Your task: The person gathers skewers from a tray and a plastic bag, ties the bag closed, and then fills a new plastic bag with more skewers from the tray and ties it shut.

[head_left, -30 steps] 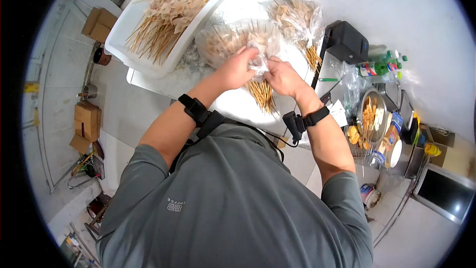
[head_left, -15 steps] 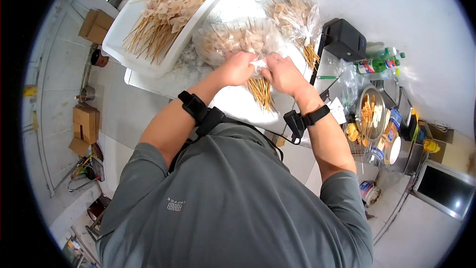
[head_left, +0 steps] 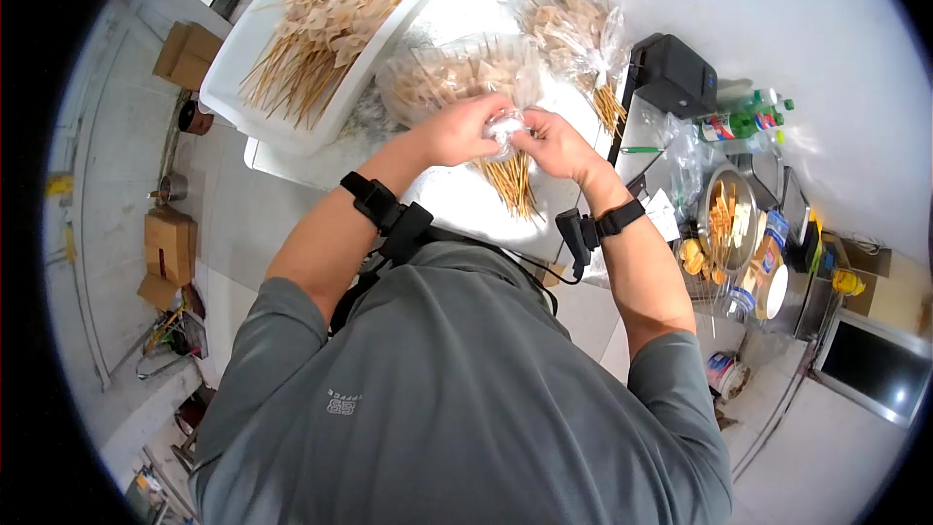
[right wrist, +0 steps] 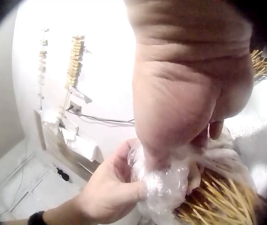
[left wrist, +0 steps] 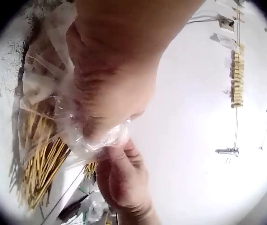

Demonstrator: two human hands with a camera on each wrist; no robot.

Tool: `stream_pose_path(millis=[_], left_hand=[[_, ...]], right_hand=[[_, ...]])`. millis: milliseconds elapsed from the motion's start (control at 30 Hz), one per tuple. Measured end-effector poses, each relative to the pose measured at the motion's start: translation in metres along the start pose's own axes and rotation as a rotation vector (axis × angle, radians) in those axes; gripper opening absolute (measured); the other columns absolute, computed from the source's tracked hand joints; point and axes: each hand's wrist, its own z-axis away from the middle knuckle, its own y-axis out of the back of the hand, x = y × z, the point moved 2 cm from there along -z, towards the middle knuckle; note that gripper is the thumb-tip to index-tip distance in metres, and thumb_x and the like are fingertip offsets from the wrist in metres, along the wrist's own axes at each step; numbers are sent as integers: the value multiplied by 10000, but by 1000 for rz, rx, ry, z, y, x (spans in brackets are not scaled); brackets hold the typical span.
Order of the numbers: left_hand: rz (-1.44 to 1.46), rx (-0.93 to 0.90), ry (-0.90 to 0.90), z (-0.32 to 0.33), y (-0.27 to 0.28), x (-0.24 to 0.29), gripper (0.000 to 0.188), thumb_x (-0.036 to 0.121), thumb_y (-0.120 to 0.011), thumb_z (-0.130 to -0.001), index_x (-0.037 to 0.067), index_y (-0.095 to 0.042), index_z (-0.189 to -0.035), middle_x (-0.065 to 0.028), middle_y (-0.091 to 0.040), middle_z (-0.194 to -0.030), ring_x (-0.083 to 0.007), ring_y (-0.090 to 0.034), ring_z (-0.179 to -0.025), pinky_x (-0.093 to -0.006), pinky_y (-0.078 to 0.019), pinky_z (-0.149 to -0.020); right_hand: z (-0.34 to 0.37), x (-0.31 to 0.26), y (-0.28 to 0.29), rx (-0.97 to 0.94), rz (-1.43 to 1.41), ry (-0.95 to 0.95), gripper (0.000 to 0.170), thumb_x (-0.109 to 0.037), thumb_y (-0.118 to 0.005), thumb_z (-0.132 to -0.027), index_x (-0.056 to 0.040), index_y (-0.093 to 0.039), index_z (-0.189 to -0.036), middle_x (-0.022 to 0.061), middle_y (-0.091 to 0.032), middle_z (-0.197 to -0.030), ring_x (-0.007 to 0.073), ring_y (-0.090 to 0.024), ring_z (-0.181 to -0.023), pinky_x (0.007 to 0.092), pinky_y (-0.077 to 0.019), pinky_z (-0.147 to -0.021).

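A clear plastic bag (head_left: 457, 73) full of skewers with pale, flat pieces lies on the white tabletop. Its bare sticks (head_left: 507, 185) stick out toward the person's body. At the bag's mouth, my left hand (head_left: 463, 130) grips the gathered film from one side. My right hand (head_left: 556, 146) pinches the same film from the other, thumb toward the left hand. Between the hands the plastic forms a crumpled, shiny bunch (right wrist: 164, 190), seen close up in the right wrist view. In the left wrist view the left hand's fingertips are hidden behind the hand.
Left of the bag stands a white tub (head_left: 384, 53) holding loose skewers. A second filled bag (head_left: 573, 24), tied, lies at the back right. Beyond are a black device (head_left: 675, 78), green bottles (head_left: 743, 126) and a metal bowl (head_left: 753, 233) of food and sticks.
The film at the bag's mouth has been gathered into a tighter bunch that now shows between my hands. Both hands have shifted slightly around it; the bag stays in place.
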Motion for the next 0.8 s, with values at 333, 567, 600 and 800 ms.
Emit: stream_pose_path(millis=[333,567,600,800], left_hand=[[318,335,141,-5,-28,-7,232,37,-508,-933,-10,-616,-1133,-79,-623,-1064,-160,-585,-1030,-288,-462,-906],[156,286,193,-2,-17,-4,157,49,-517,-937,-20,-616,-1039,-54,-646,-1001,-139,-606,-890,-273,-482,-802],[184,300,147,-3,-14,-4,148,40,-529,-925,-11,-617,-1032,-54,-645,-991,-137,-602,-862,-272,-481,-784],[-52,233,-17,-3,0,10,138,29,-551,-903,-8,-621,-1016,-71,-647,-992,-138,-597,-822,-268,-479,-762]], right_hand=[[-9,16,4,99,-114,-62,324,-274,-571,-952,19,-675,-1044,45,-669,-840,125,-568,-776,289,-475,-747],[-8,30,6,70,-54,-140,339,-302,-641,-906,30,-681,-962,27,-647,-799,108,-545,-744,281,-466,-711],[-9,29,7,49,-48,-159,302,-256,-638,-921,34,-680,-994,0,-655,-859,82,-551,-789,253,-461,-738],[-2,2,7,62,202,-181,290,-252,-661,-884,25,-654,-972,32,-641,-791,107,-549,-716,276,-464,-667]])
